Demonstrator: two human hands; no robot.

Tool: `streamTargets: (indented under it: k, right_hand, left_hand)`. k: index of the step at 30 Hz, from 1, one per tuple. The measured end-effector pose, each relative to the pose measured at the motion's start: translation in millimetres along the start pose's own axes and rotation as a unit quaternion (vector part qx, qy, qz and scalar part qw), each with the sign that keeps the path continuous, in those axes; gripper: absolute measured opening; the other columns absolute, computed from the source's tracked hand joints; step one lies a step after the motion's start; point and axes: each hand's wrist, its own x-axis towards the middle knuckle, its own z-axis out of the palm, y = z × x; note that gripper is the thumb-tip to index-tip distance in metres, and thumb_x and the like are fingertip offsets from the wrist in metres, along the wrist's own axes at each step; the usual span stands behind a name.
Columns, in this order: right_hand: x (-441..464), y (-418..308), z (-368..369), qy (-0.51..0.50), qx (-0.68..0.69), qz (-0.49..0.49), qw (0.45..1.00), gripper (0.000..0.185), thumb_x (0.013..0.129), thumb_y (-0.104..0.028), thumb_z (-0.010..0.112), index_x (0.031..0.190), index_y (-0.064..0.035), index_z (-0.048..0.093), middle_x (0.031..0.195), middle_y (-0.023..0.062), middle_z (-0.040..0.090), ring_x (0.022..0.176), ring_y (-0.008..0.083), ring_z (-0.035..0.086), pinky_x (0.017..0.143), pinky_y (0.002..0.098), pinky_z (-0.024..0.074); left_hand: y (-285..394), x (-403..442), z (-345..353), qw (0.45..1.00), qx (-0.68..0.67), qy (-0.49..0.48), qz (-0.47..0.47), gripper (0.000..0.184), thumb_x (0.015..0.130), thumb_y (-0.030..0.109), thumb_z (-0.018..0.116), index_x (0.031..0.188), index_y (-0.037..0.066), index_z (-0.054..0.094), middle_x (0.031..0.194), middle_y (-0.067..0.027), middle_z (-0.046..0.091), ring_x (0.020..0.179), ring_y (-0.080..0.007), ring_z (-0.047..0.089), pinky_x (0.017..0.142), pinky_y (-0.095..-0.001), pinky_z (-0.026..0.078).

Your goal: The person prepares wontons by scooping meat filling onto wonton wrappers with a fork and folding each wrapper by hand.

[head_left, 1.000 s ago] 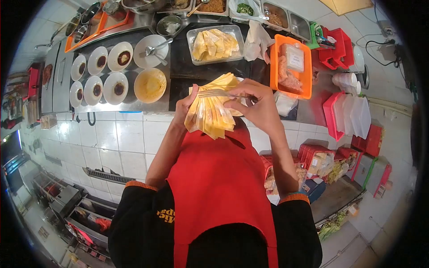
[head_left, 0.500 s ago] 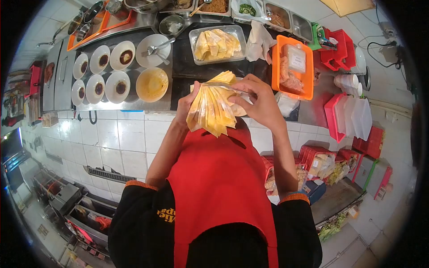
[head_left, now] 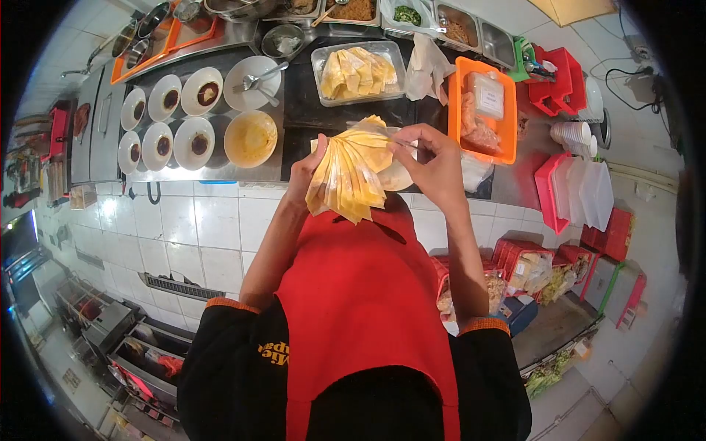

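My left hand [head_left: 305,173] is closed round one edge of a fanned stack of floured yellow dough wrappers [head_left: 349,176], which spreads downward in front of the red apron. My right hand [head_left: 435,158] pinches a thin metal utensil [head_left: 393,138] at the right side of the fan. Motion blurs the utensil, so its exact kind is unclear. Under the right fingers a pale round dish [head_left: 397,175] shows partly; its contents are hidden. Beyond the hands, a clear plastic tub [head_left: 323,94] holds folded yellow wrapper pieces [head_left: 357,73].
Several white bowls [head_left: 198,167] with dark sauce stand at the left, near a bowl with yellow residue [head_left: 250,140] and one with cutlery [head_left: 254,79]. An orange tray [head_left: 482,151] with packed food sits at the right. Metal food pans [head_left: 496,48] line the back.
My right hand has shifted slightly right and its grip on the utensil has turned. The utensil's tip has lifted away from the left hand. The wrapper fan has barely moved.
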Motion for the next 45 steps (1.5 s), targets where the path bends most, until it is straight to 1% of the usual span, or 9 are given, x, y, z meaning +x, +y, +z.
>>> streamTargets:
  k: [6, 11, 15, 25, 27, 31, 33, 37, 45]
  right_hand:
    - [1.2, -22.1, -4.4, 0.021, -0.073, -0.058, 0.995, 0.016, 0.081, -0.007, 0.080, 0.094, -0.0017, 0.072, 0.082, 0.0014, 0.068, 0.058, 0.0047, 0.049, 0.051, 0.0224, 0.0359]
    - [-0.5, -31.1, -2.8, -0.053, -0.009, -0.062, 0.997, 0.019, 0.078, -0.006, 0.080, 0.094, -0.0023, 0.072, 0.087, 0.0032, 0.066, 0.057, 0.0094, 0.050, 0.051, 0.0255, 0.0384]
    - [-1.5, -26.0, 5.3, -0.082, -0.062, -0.116, 0.988, 0.022, 0.076, -0.004, 0.079, 0.097, -0.0038, 0.072, 0.089, 0.0046, 0.062, 0.061, 0.0139, 0.052, 0.054, 0.0269, 0.0397]
    - [1.9, -4.3, 7.0, -0.146, 0.006, -0.093, 0.985, 0.022, 0.081, 0.000, 0.072, 0.102, -0.0014, 0.066, 0.086, 0.0058, 0.060, 0.065, 0.0148, 0.054, 0.058, 0.0301, 0.0422]
    - [0.3, -5.7, 7.9, -0.153, 0.009, 0.009, 0.988, 0.019, 0.089, -0.003, 0.070, 0.106, 0.0028, 0.065, 0.091, 0.0027, 0.063, 0.086, 0.0061, 0.060, 0.070, 0.0219, 0.0456]
    - [4.0, 15.1, 11.3, -0.142, 0.017, -0.050, 0.988, 0.025, 0.092, -0.011, 0.071, 0.111, 0.0035, 0.064, 0.089, 0.0024, 0.063, 0.082, 0.0061, 0.057, 0.069, 0.0225, 0.0446]
    - [6.6, 27.5, 10.2, -0.176, -0.022, -0.058, 0.982, 0.034, 0.087, -0.023, 0.077, 0.110, 0.0008, 0.068, 0.081, 0.0075, 0.064, 0.064, 0.0129, 0.051, 0.057, 0.0303, 0.0394]
    - [7.1, 28.2, 15.7, -0.180, -0.005, -0.031, 0.983, 0.038, 0.088, -0.030, 0.076, 0.108, 0.0014, 0.069, 0.075, 0.0057, 0.060, 0.066, 0.0103, 0.049, 0.057, 0.0290, 0.0371]
    - [-0.4, 26.6, 37.6, -0.151, 0.060, -0.076, 0.984, 0.067, 0.079, -0.033, 0.086, 0.131, -0.0019, 0.056, 0.100, -0.0017, 0.051, 0.084, 0.0077, 0.046, 0.071, 0.0219, 0.0380]
  left_hand:
    - [2.8, -2.9, 2.3, 0.992, 0.106, 0.068, -0.003, 0.062, 0.106, 0.048, 0.036, 0.136, -0.006, 0.047, 0.125, -0.0176, 0.063, 0.109, -0.0261, 0.067, 0.094, -0.0401, 0.055]
    - [1.0, -1.9, -2.4, 0.997, -0.062, -0.050, 0.006, 0.062, 0.106, 0.048, 0.038, 0.136, -0.005, 0.047, 0.125, -0.0184, 0.063, 0.109, -0.0266, 0.067, 0.094, -0.0403, 0.056]
    - [2.9, -2.4, 1.9, 0.999, -0.033, 0.000, 0.006, 0.062, 0.106, 0.049, 0.038, 0.134, -0.005, 0.049, 0.124, -0.0182, 0.064, 0.108, -0.0261, 0.068, 0.092, -0.0393, 0.056]
    - [-3.4, -1.0, -0.5, 0.953, 0.286, 0.044, 0.093, 0.060, 0.107, 0.049, 0.033, 0.130, -0.003, 0.052, 0.116, -0.0136, 0.066, 0.099, -0.0158, 0.067, 0.087, -0.0303, 0.055]
    - [-4.0, -0.5, 0.6, 0.934, 0.336, 0.039, 0.111, 0.060, 0.107, 0.049, 0.033, 0.131, -0.003, 0.051, 0.115, -0.0134, 0.066, 0.098, -0.0159, 0.067, 0.087, -0.0300, 0.055]
    - [2.4, 3.3, 12.3, 0.956, 0.263, 0.064, 0.111, 0.062, 0.106, 0.051, 0.035, 0.132, -0.004, 0.048, 0.116, -0.0142, 0.065, 0.101, -0.0185, 0.067, 0.089, -0.0323, 0.054]
    - [6.5, 2.4, 17.7, 0.969, 0.212, 0.079, 0.096, 0.063, 0.106, 0.052, 0.035, 0.133, -0.004, 0.047, 0.117, -0.0144, 0.064, 0.102, -0.0193, 0.067, 0.089, -0.0331, 0.054]
    - [9.0, 2.7, 17.7, 0.969, 0.207, 0.099, 0.092, 0.064, 0.106, 0.052, 0.035, 0.133, -0.004, 0.048, 0.118, -0.0156, 0.064, 0.103, -0.0206, 0.067, 0.089, -0.0335, 0.054]
    - [10.0, 7.0, 23.8, 0.941, 0.285, 0.056, 0.173, 0.061, 0.108, 0.045, 0.034, 0.141, -0.006, 0.042, 0.118, -0.0137, 0.063, 0.102, -0.0185, 0.064, 0.090, -0.0316, 0.052]
